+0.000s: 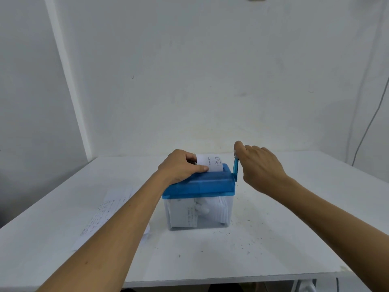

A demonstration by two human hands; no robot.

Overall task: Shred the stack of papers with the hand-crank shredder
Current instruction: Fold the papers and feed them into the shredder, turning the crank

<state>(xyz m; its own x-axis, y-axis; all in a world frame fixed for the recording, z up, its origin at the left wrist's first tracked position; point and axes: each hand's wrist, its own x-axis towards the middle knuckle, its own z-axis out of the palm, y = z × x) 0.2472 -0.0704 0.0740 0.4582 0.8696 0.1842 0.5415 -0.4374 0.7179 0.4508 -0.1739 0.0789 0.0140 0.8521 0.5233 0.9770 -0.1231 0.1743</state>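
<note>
One sheet [211,163] stands in the shredder [207,185], pinched by left fingers [202,169]; right fingers [239,147] grip the crank [235,167].

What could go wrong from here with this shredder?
1. The left hand pinches the sheet at the slot in the blue lid; with the right hand on the crank, the left thumb could be drawn toward the cutters.
2. The clear bin already holds much shredded paper; a jam seems possible.
3. The left forearm passes over the stack of papers and might sweep it away.
</note>
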